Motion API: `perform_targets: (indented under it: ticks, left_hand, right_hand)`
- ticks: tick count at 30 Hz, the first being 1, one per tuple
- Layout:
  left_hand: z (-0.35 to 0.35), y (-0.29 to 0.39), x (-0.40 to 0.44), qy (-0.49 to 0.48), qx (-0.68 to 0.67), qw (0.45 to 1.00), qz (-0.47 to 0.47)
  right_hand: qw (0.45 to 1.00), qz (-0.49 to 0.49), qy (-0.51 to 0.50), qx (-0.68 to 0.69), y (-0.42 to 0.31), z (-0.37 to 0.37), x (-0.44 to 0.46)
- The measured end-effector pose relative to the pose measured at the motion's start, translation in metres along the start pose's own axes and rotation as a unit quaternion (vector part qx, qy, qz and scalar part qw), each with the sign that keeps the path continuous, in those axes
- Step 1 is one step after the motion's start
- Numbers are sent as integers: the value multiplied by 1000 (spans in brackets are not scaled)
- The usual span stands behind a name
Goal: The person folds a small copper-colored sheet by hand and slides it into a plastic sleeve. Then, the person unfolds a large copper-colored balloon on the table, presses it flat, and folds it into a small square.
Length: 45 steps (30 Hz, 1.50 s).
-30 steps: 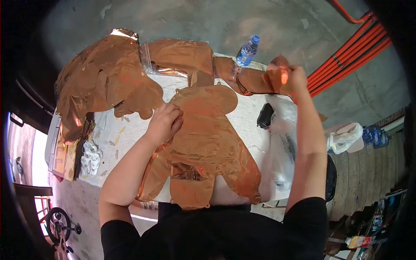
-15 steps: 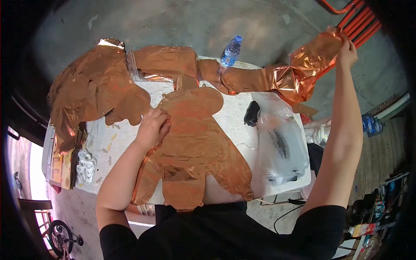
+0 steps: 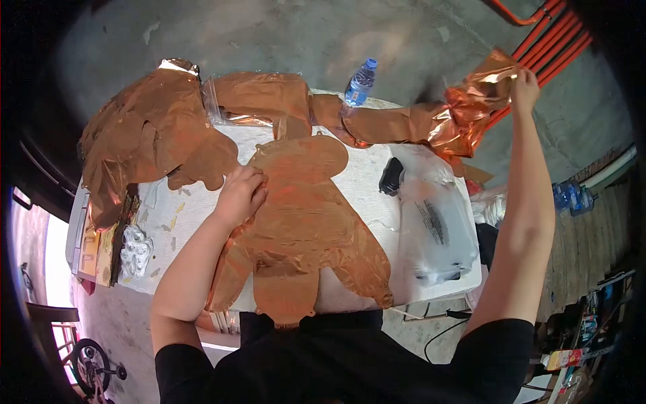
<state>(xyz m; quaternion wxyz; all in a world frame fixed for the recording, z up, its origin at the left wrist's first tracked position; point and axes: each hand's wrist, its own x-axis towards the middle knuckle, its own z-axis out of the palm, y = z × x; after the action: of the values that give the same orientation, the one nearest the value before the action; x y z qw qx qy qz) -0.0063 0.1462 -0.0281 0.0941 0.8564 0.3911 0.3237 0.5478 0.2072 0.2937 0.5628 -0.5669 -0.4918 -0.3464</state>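
A flat copper-coloured foil balloon [image 3: 303, 222] with rounded lobes lies over the near middle of the table. On its upper left edge is my left hand [image 3: 239, 195], fingers curled in against the foil. Out past the far right corner, my right hand [image 3: 526, 91] pinches the end of a crumpled, shiny foil balloon strip [image 3: 464, 118]. That strip runs back left along the table's far edge. More copper foil balloons [image 3: 151, 135] lie in an overlapping pile at the left, and another folded one [image 3: 259, 97] lies at the back.
A water bottle [image 3: 361, 83] stands at the far edge. A black object [image 3: 391, 176] lies beside a clear plastic bag [image 3: 437, 229] on the white table [image 3: 363, 195]. White string [image 3: 136, 250] is bunched at the left. Orange pipes [image 3: 555, 47] lie beyond my right hand.
My right hand has moved slightly left and down, and the foil in it has bunched up, its tip now folded upward. My left hand stays on the middle balloon.
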Motion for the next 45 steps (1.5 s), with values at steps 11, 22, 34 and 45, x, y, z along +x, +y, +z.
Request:
perform_targets:
  ticks: [11,22,34,45]
  left_hand:
    - [4,-2,1,8,-6,1000,4]
    - [4,-3,1,7,-2,1000,4]
    - [1,-2,-1,10,0,1000,5]
    - [8,-8,-2,1,1,1000,3]
  right_hand:
    - [998,-41,-45,1,-35,-8,20]
    - [993,-21,-110,46,-34,-17,41]
    - [830,54,-283,478,-201,-8,-25]
    - [731,-49,-528,429,-256,-97,-266]
